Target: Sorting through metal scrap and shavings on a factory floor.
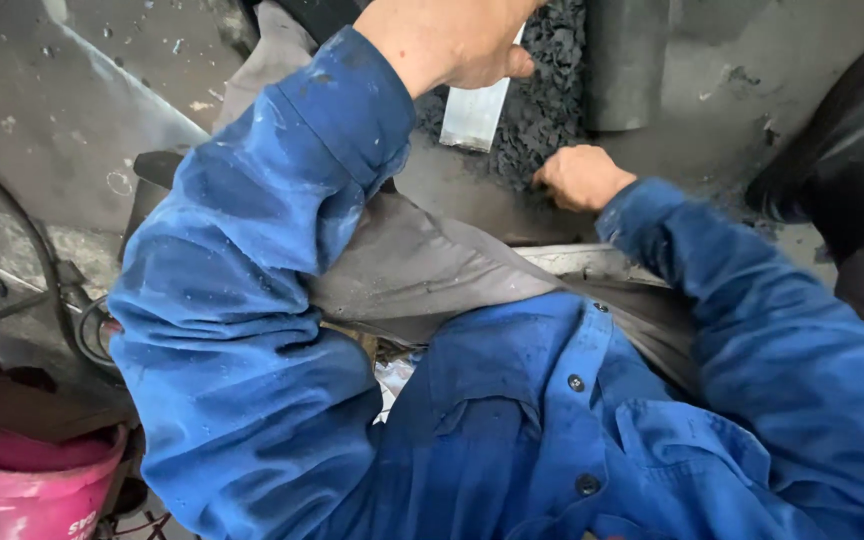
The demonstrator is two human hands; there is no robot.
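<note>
Flat metal piece point(475, 112), pale grey, rectangular, sits top centre of frame, standing roughly upright with its lower edge down in a pile of dark gravel-like chips point(542, 110). Left hand point(447, 40) at top centre is closed around the upper part of the metal piece, thumb visible on its right side, fingers hidden behind. Upper end of the piece is covered by the hand. Right hand point(580, 176) is just right of centre, upper half of frame, curled into a loose fist, knuckles up, resting at the lower edge of the chip pile; whether it holds anything, cannot tell, since the fingers are tucked under. The two hands are near each other, not touching. Both arms in blue work-shirt sleeves point(252, 300), speckled with dust; left sleeve fills the left-centre, right sleeve runs down the right side. Blue shirt front with dark buttons point(575, 382) at bottom centre. Grey trousers point(422, 270) over the knee in mid frame. Dark cylindrical column point(624, 60) stands at top right of centre, just beside the chip pile. Grey dusty floor point(102, 90) in the upper left. Pink bucket point(32, 490) in the lower left corner, a dark flat board point(22, 405) lying across its top. Black cable point(47, 270) curves along the left edge. Dark rounded shape point(842, 150) at right edge, unclear what it is.
</note>
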